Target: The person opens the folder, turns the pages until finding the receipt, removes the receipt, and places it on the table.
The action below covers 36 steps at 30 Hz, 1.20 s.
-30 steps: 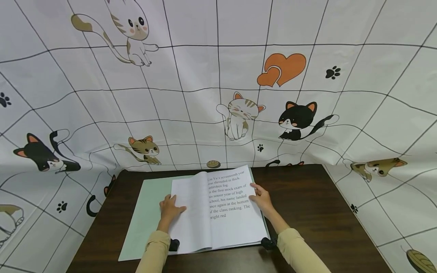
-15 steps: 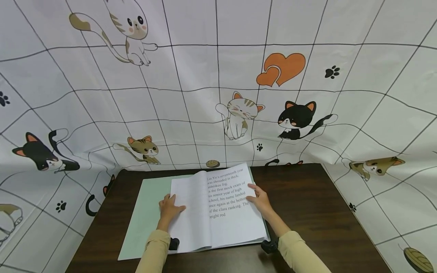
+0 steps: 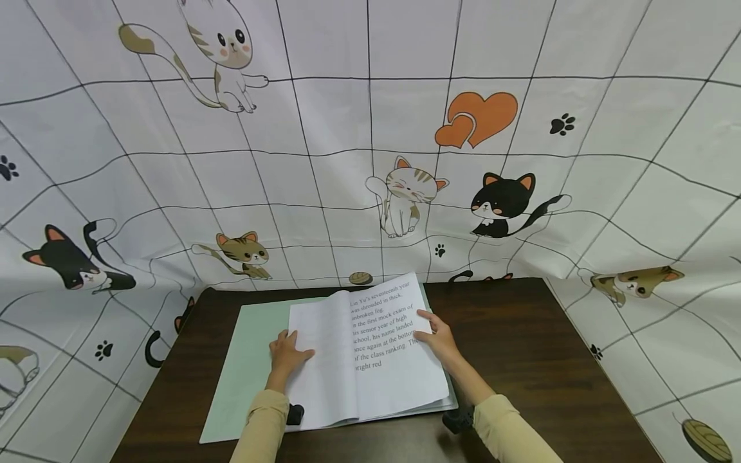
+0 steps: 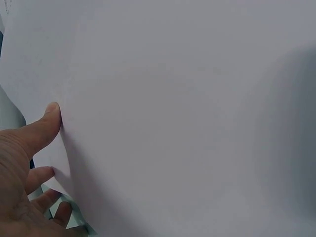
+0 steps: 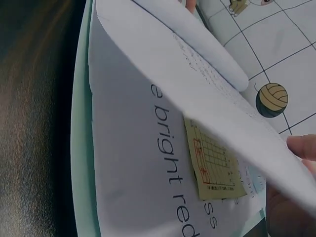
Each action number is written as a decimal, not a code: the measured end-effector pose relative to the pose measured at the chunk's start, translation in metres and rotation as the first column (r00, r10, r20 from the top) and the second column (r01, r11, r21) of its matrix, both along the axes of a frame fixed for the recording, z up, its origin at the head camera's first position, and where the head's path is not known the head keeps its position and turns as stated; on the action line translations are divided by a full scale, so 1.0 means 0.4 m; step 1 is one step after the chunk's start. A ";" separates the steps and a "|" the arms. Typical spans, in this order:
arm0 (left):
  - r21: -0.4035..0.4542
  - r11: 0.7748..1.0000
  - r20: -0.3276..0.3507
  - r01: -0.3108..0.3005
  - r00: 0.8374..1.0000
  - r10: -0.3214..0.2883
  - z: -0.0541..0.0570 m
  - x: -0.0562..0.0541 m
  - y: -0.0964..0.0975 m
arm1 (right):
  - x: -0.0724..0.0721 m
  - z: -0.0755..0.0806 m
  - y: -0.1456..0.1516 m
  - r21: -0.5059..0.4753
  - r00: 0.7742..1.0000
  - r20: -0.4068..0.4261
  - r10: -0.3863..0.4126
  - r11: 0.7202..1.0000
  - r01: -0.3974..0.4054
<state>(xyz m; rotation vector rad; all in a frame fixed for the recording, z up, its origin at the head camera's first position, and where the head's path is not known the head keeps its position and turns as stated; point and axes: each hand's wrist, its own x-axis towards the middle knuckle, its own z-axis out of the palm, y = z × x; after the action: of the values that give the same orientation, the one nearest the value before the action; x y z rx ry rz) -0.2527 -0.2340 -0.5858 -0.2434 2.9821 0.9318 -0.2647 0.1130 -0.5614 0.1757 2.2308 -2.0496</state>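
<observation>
An open book with large printed text (image 3: 384, 341) lies on the table inside a pale green cover (image 3: 243, 360). My right hand (image 3: 438, 339) pinches the outer edge of the right-hand page, thumb on top. In the right wrist view this lifted page (image 5: 197, 106) arches up, and a yellow slip (image 5: 215, 163) with a printed grid and red marks shows on the page beneath. My left hand (image 3: 287, 354) rests at the left edge of the blank left-hand page (image 4: 163, 118), thumb (image 4: 47, 126) on the paper, the other fingers relaxed beside the edge.
The dark brown wooden table (image 3: 521, 360) extends on both sides of the book. A white cloth (image 3: 324, 128) printed with cats and grid lines hangs behind and around it. A black wrist device (image 3: 457, 421) sits by the right cuff.
My right hand has moved slightly left, raising the right-hand page's outer edge away from the pages below. My left hand has stayed in place.
</observation>
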 end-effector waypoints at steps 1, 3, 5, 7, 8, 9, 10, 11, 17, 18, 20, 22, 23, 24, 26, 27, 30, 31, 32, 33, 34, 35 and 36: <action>0.000 1.000 -0.002 0.001 1.000 -0.001 -0.001 0.000 0.000 | 0.002 0.000 -0.001 0.003 1.000 -0.001 0.000 1.000 0.000; -0.004 1.000 -0.005 0.003 1.000 -0.003 -0.004 0.000 0.000 | 0.006 0.003 -0.004 -0.004 1.000 0.006 -0.006 1.000 0.006; -0.006 1.000 -0.004 0.003 1.000 -0.003 -0.006 -0.001 -0.001 | 0.009 0.006 -0.007 -0.007 1.000 0.006 -0.010 1.000 0.010; -0.008 1.000 -0.003 0.003 1.000 -0.003 -0.008 -0.001 -0.002 | 0.012 0.011 -0.011 -0.005 1.000 0.001 -0.013 1.000 0.013; -0.008 1.000 0.000 0.003 1.000 -0.003 -0.009 -0.002 -0.002 | 0.013 0.014 -0.013 -0.011 1.000 -0.001 -0.016 1.000 0.016; -0.007 1.000 0.001 0.003 1.000 -0.003 -0.009 -0.002 -0.003 | 0.014 0.015 -0.014 -0.010 1.000 -0.006 -0.016 1.000 0.016; -0.005 1.000 0.005 0.002 1.000 -0.002 -0.009 -0.002 -0.003 | 0.014 0.017 -0.015 -0.010 1.000 -0.010 -0.016 1.000 0.016; -0.005 1.000 0.009 0.001 1.000 -0.001 -0.010 -0.002 -0.003 | 0.015 0.019 -0.017 -0.012 1.000 -0.014 -0.015 1.000 0.015; 0.016 1.000 0.029 -0.009 1.000 0.009 -0.006 0.000 -0.002 | 0.019 0.030 -0.023 -0.031 1.000 -0.029 0.003 1.000 -0.004; 0.021 1.000 0.024 -0.011 1.000 0.010 -0.004 0.000 -0.002 | 0.020 0.033 -0.024 -0.039 1.000 -0.030 0.006 0.999 -0.008; 0.026 1.000 0.016 -0.010 1.000 0.010 -0.002 0.000 -0.002 | 0.022 0.041 -0.028 -0.063 0.999 -0.031 0.009 0.998 -0.011; 0.024 1.000 0.011 -0.006 1.000 0.006 -0.001 0.000 -0.001 | 0.026 0.047 -0.032 -0.082 0.999 -0.036 0.019 0.996 -0.022; 0.021 1.000 0.007 -0.004 1.000 0.004 0.000 0.000 -0.001 | 0.028 0.051 -0.034 -0.090 0.999 -0.039 0.025 0.996 -0.028; 0.020 1.000 0.007 -0.002 1.000 0.002 0.001 0.001 -0.001 | 0.030 0.055 -0.036 -0.100 0.999 -0.039 0.028 0.995 -0.032; 0.016 1.000 0.009 0.002 1.000 -0.002 0.001 0.002 -0.001 | 0.034 0.061 -0.039 -0.119 0.999 -0.038 0.034 0.992 -0.038; 0.011 1.000 0.006 0.005 1.000 -0.006 0.001 0.003 -0.001 | 0.036 0.064 -0.041 -0.122 0.998 -0.045 0.039 0.992 -0.044; 0.010 1.000 0.004 0.010 1.000 -0.010 0.001 0.005 -0.001 | 0.040 0.073 -0.046 -0.145 0.998 -0.040 0.045 0.988 -0.050; 0.006 1.000 0.001 0.011 1.000 -0.011 0.000 0.005 -0.001 | 0.041 0.075 -0.047 -0.152 0.998 -0.038 0.046 0.987 -0.051; 0.005 1.000 0.001 0.011 1.000 -0.011 0.000 0.005 -0.002 | 0.043 0.078 -0.049 -0.154 0.998 -0.037 0.049 0.987 -0.054; 0.003 1.000 0.001 0.010 1.000 -0.011 -0.001 0.004 -0.001 | 0.045 0.081 -0.051 -0.153 0.998 -0.035 0.052 0.987 -0.057; 0.003 1.000 0.001 0.009 1.000 -0.009 -0.001 0.004 -0.001 | 0.046 0.083 -0.053 -0.159 0.998 -0.026 0.052 0.986 -0.056; 0.004 1.000 0.000 0.009 1.000 -0.009 -0.001 0.002 -0.001 | 0.047 0.086 -0.055 -0.162 0.998 -0.026 0.052 0.985 -0.056; -0.001 1.000 0.000 0.010 1.000 -0.010 -0.001 0.000 -0.001 | 0.048 0.088 -0.057 -0.160 0.998 -0.028 0.051 0.986 -0.055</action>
<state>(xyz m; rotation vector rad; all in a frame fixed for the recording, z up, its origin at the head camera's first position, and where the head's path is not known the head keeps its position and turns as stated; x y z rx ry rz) -0.2526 -0.2344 -0.5861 -0.2278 2.9812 0.9295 -0.2457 0.0903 -0.5264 0.0768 2.0475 -2.2012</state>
